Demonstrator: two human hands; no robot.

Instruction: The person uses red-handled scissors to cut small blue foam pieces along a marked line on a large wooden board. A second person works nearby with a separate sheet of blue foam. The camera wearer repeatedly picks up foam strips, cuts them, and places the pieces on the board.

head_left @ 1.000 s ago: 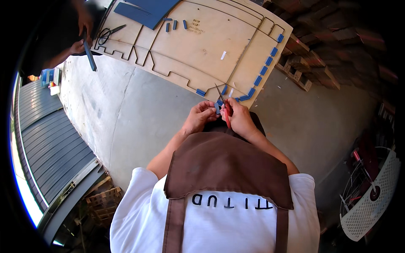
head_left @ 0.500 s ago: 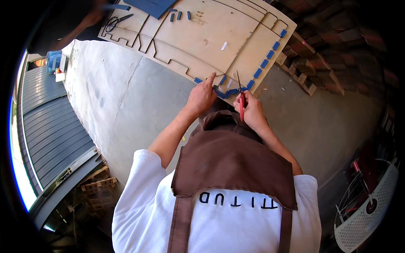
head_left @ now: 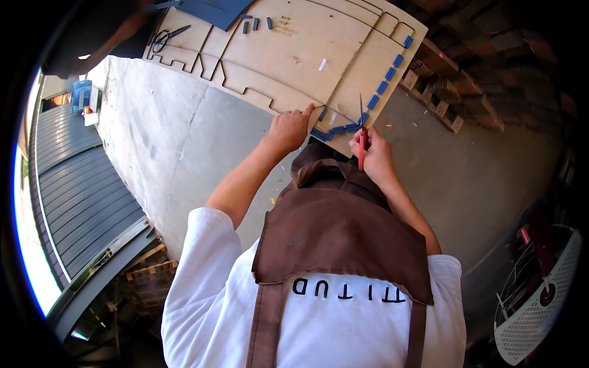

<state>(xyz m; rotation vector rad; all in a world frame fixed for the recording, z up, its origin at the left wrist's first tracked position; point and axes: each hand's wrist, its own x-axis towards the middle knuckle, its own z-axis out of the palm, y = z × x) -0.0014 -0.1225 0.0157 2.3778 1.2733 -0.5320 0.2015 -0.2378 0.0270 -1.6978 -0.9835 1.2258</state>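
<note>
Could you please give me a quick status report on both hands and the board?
Left hand pressing the plywood board edge. Right hand gripping red-handled pliers at the blue clips. Nothing in the way.

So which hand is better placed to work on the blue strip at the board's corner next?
Probably the right hand: it holds the red-handled tool, tip at the blue strip. The left hand lies flat on the board, steadying it.

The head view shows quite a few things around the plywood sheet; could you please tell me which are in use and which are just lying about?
In use:
- plywood sheet, pressed by the left hand
- red-handled tool, gripped in the right hand
- blue tape pieces along the sheet's edge

Lying about:
- scissors on the sheet's far end
- stacked bricks
- white fan
</note>
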